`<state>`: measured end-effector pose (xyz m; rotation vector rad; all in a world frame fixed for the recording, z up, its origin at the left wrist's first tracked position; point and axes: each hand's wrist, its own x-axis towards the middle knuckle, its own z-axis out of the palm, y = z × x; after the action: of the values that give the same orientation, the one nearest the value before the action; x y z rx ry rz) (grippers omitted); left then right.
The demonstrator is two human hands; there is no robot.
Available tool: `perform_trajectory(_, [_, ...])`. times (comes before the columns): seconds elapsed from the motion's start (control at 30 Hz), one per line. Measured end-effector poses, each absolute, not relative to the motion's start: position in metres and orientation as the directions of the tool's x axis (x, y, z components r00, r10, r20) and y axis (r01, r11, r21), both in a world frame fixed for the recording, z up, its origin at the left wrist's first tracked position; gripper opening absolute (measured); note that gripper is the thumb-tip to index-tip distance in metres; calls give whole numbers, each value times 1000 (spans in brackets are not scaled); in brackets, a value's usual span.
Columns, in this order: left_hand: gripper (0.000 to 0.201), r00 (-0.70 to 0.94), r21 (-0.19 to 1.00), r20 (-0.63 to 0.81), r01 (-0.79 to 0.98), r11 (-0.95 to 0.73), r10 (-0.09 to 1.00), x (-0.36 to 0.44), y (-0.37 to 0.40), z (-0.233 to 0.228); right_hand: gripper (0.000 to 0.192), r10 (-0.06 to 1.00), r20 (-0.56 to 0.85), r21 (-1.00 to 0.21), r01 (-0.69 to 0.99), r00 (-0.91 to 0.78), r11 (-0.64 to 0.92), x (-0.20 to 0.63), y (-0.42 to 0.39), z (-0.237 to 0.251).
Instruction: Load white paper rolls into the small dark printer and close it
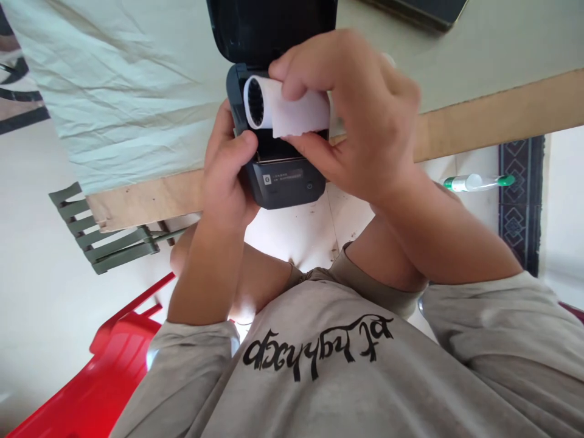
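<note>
My left hand (225,176) grips the left side of a small dark grey printer (283,182), thumb lying across its front edge. The printer's black lid (269,30) stands open behind it. My right hand (360,115) holds a white paper roll (296,112) between thumb and fingers, right at the open paper bay. The roll lies sideways, its hollow core facing left and a loose flap of paper hanging at its front. I cannot tell whether the roll rests in the bay or just above it.
The printer is held over the wooden edge (493,118) of a table covered with a pale cloth (128,91). A dark flat object (424,12) lies at the table's top right. A green slatted chair (104,237), a red plastic chair (100,377) and a green-capped tube (477,181) are around me.
</note>
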<state>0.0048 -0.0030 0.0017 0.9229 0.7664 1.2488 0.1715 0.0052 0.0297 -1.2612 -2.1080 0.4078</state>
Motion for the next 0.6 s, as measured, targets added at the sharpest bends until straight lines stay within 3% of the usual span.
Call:
perform_trajectory(0.1, [29, 162, 902, 11, -427, 60, 987, 3, -1, -2, 19, 786, 528, -414, 711, -321, 568, 165, 7, 26])
perform_trajectory(0.17, [29, 168, 898, 6, -434, 69, 986, 3, -1, -3, 14, 762, 567, -400, 704, -314, 588, 165, 8, 24])
perform_trajectory(0.33, [27, 178, 908, -15, -410, 88, 984, 2, -1, -4, 14, 743, 579, -357, 715, -336, 601, 167, 11, 23])
perform_trajectory(0.47, [22, 163, 918, 14, -392, 51, 987, 3, -1, -4, 17, 790, 497, -415, 702, -359, 579, 166, 8, 27])
perform_trajectory(0.6, [25, 150, 908, 57, -419, 12, 987, 4, 0, -4, 23, 730, 596, -371, 691, -335, 620, 166, -3, 29])
